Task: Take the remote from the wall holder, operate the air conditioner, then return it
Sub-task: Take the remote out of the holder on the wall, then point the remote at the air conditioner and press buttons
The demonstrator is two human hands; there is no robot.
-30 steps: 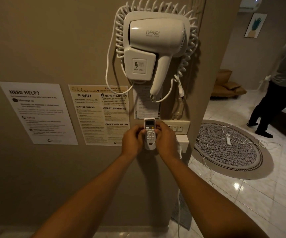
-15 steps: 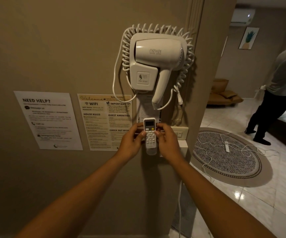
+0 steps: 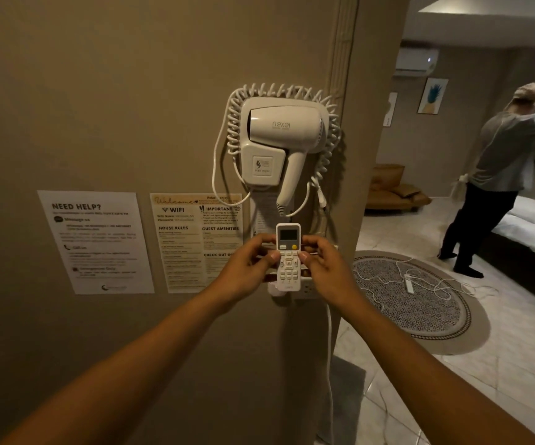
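A white remote (image 3: 288,256) with a small screen and a yellow button stands upright in front of the beige wall, below the hair dryer. My left hand (image 3: 246,271) grips its left edge and my right hand (image 3: 324,268) grips its right edge, thumbs on the buttons. The white wall holder (image 3: 277,293) shows just under the remote's lower end; whether the remote still sits in it I cannot tell. The air conditioner (image 3: 415,62) hangs high on the far wall of the room at the right, with a small light on.
A white wall-mounted hair dryer (image 3: 283,141) with a coiled cord hangs above the remote. Printed notices (image 3: 97,240) are stuck to the wall at the left. To the right are a round rug (image 3: 420,300) with loose cables, a bed and a standing person (image 3: 497,175).
The view has tilted up and pulled back, bringing the air conditioner into sight. Both hands have kept hold of the remote. The person at the right has raised both arms to the head.
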